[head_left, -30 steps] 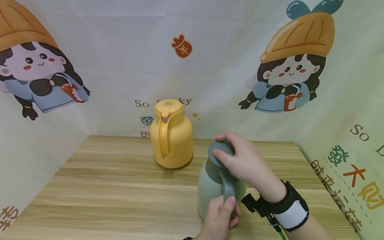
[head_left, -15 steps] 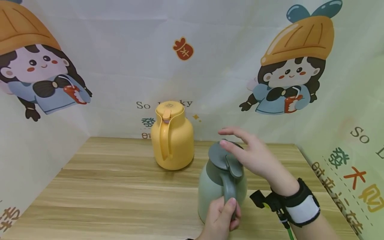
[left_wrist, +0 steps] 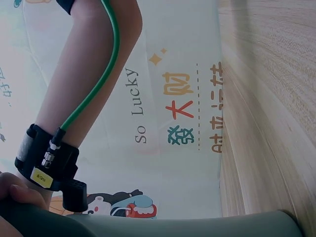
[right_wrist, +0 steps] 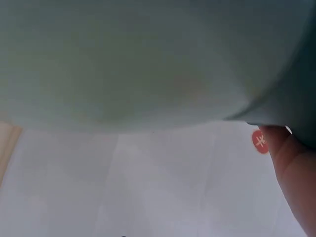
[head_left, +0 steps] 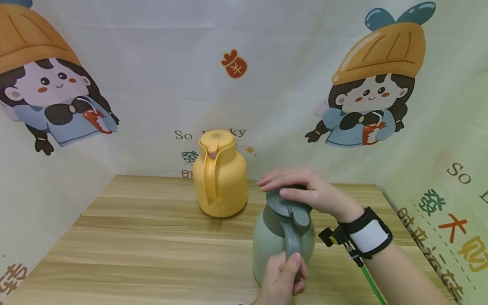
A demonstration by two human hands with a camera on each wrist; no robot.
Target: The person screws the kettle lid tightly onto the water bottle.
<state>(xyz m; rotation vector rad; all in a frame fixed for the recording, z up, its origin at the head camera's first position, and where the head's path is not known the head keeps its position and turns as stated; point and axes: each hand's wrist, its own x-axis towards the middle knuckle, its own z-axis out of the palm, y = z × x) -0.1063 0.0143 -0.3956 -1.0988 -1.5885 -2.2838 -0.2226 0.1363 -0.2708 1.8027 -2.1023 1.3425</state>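
Note:
In the head view, a light green thermos jug (head_left: 263, 250) with a grey-green lid (head_left: 277, 205) stands at the right of the wooden table. My left hand (head_left: 280, 275) grips its grey handle (head_left: 292, 239) low down, thumb along the near side. Over the lid lies my right hand (head_left: 305, 188), slightly blurred, its fingers stretched leftward across the top and the thumb on the near side. The lid's lever (head_left: 301, 215) shows below that hand, a little right of the handle. Up close, the jug's body (right_wrist: 123, 64) fills the upper right wrist view.
A yellow thermos jug (head_left: 221, 178) stands at the back left of the green one, handle facing me. Printed cloth (head_left: 282, 106) hangs behind and along both sides of the wooden table (head_left: 152, 245). A green cable (head_left: 371, 279) runs from the right wrist strap.
My right hand, first around the lid, lifted off toward the right, uncovering the lever, then came back down across the lid. The left hand keeps its hold on the handle.

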